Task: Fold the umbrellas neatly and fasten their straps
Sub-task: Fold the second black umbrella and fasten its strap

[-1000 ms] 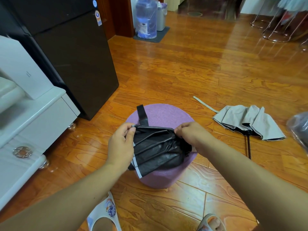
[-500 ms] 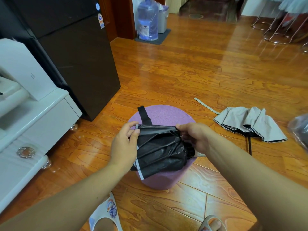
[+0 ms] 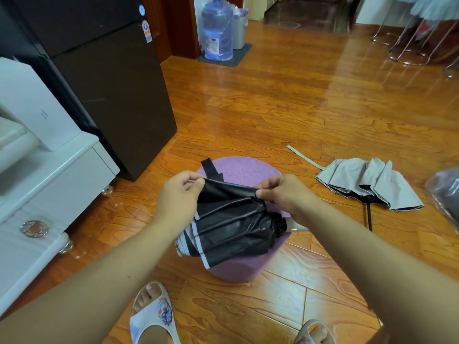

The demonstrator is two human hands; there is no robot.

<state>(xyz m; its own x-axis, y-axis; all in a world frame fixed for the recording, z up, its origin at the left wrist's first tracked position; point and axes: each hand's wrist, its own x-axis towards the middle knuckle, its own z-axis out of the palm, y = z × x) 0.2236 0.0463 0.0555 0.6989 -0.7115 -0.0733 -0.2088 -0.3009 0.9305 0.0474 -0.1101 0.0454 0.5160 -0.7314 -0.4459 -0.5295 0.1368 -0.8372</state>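
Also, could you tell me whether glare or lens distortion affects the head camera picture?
Head view: bright window glare streaks the glossy wooden floor at the far right; wide-angle distortion bows the fridge edges and stretches the forearms; the black umbrella and both hands are sharp, its fabric showing soft highlights.

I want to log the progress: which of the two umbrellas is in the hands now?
The black umbrella on the purple stool: the left hand and right hand pinch its canopy. The grey umbrella lies untouched on the floor.
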